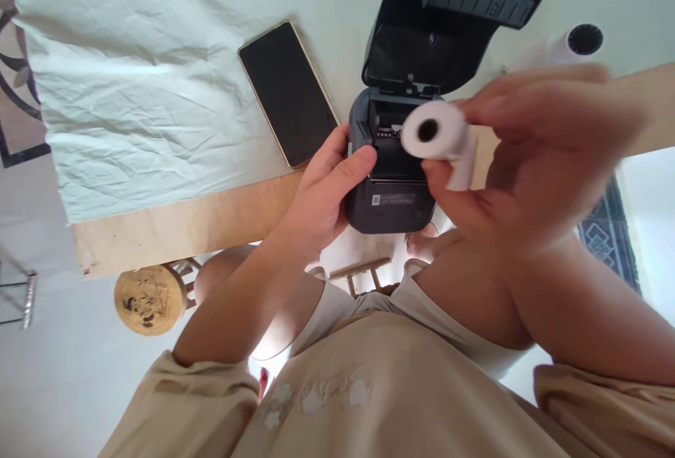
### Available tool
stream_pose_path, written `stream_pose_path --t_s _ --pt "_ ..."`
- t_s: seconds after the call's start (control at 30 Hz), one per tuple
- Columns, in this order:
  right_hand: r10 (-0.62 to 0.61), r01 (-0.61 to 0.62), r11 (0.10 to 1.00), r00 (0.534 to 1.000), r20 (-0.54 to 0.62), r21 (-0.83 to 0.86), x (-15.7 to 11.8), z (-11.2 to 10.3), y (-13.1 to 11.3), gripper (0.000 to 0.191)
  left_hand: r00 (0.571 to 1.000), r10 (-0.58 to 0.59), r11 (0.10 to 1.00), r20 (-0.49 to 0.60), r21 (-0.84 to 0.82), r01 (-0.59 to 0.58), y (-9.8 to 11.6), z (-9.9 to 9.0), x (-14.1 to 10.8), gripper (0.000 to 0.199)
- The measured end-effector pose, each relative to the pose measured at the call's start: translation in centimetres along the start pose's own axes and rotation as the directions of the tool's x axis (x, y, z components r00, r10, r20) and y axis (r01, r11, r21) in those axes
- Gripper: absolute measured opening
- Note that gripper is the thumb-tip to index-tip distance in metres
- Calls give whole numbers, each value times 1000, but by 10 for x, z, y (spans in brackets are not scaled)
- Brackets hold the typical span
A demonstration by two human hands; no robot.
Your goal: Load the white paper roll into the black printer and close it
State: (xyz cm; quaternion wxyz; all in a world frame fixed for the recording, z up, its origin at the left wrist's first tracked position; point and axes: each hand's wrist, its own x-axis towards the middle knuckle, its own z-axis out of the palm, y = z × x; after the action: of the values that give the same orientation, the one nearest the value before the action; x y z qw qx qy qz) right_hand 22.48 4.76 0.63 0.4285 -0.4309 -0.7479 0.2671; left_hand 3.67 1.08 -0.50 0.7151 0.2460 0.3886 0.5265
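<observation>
My left hand (332,187) grips the left side of a dark portable label printer (393,212), its thumb over the rim of the paper bay. The printer's lid (429,43) is swung up, with a roller and a toothed edge on its underside. Above the right part of the bay, my right hand (532,141) pinches a small white paper roll (440,127) between thumb and fingers. The roll's dark core hole faces me, and a strip of paper hangs from it. The right hand is blurred by motion.
A phone with a dark screen (290,92) lies left of the printer on a pale green cloth (131,92). Another white roll (583,41) stands at the right. The wooden table edge (184,222) runs below; a round stool (150,300) stands on the floor.
</observation>
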Motion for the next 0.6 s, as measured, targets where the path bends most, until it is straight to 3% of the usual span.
stream_pose_path --t_s 0.17,0.3,0.43,0.53,0.6 --pt "-358 338 894 934 -14 -294 7 11 -5 21 1000 -3 1000 8 9 3 0 1 0 23" --pt "-482 476 845 875 36 -243 1 5 -4 22 999 4 1000 36 3 -5 -2 -4 1 28" --pt "-486 501 841 865 121 -203 -9 5 -14 17 998 11 997 69 78 -16 0 -10 0 41" --pt "-430 461 867 884 181 -191 -12 5 -16 10 997 -5 982 76 191 -10 3 -11 -4 50" --pt "-402 422 894 904 147 -148 -10 2 -13 8 997 -15 975 82 220 -3 5 -11 -5 53"
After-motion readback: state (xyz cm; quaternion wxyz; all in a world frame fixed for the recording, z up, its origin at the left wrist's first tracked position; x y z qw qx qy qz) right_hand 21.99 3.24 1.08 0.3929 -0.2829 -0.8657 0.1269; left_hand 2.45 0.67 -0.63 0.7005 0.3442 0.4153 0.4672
